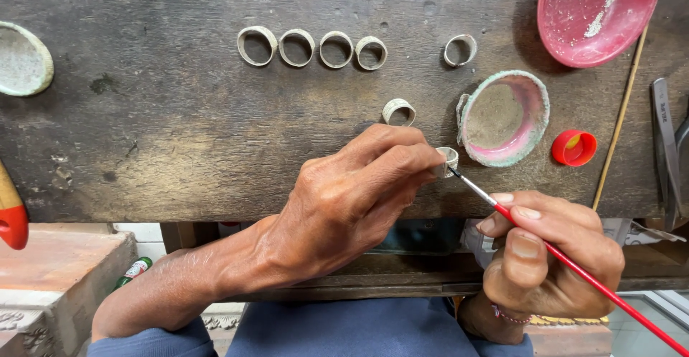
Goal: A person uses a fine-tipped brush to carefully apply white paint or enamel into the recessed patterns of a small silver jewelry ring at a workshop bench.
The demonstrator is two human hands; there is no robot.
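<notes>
Pinching the small metal ring (448, 160) by its rim in our left hand (352, 199) above the worn workbench (158, 127), we judge it light, stiff, slippery; our right hand (545, 256) clamps a red brush (574, 264), tip touching it, beside the crusted bowl (504, 116).

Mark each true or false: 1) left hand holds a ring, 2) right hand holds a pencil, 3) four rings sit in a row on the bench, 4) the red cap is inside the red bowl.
1) The left hand pinches a ring. True.
2) The right hand holds a pencil. False: it holds a red-handled brush, tip at the ring.
3) Four rings lie in a row on the bench. True.
4) The red cap is inside the red bowl. False: it lies on the bench beside the small crusted dish.
</notes>
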